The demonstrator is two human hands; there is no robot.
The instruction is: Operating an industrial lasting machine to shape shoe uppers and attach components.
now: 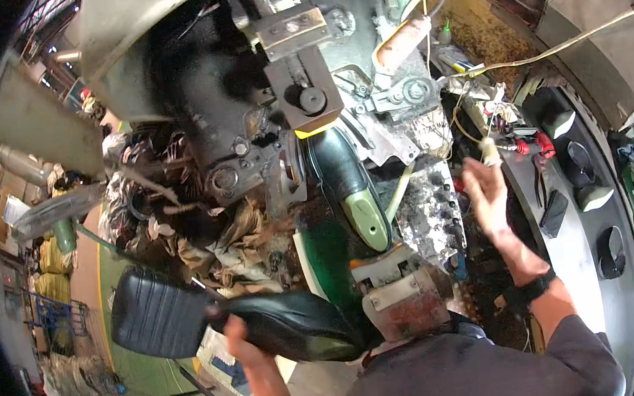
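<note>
**We Are Gripping a Black Shoe (289, 324) Below the Machine (304, 93)**

The black shoe is lying nearly level, low and left of centre, and we are closing our left hand (248, 349) around its left end. The thumb side is pressing against the shoe, whose body is stretching rightward from the fingers toward a worn metal bracket (405, 302). Our left forearm is rising from the lower edge.

Our right arm is reaching up and forward, a dark wristband (530, 292) circling the wrist. Our right hand (489, 202) is holding its fingers loosely apart beside a cream-coloured hanging piece (491, 151); we cannot tell whether they are touching it.

Between our hands, a second shoe (342, 175), black with a pale green end, is sitting under the machine's block. Farther out, a ribbed black seat (158, 312) is standing at left, and dark pieces (611, 251) are resting on a grey surface (624, 314) at right.
</note>
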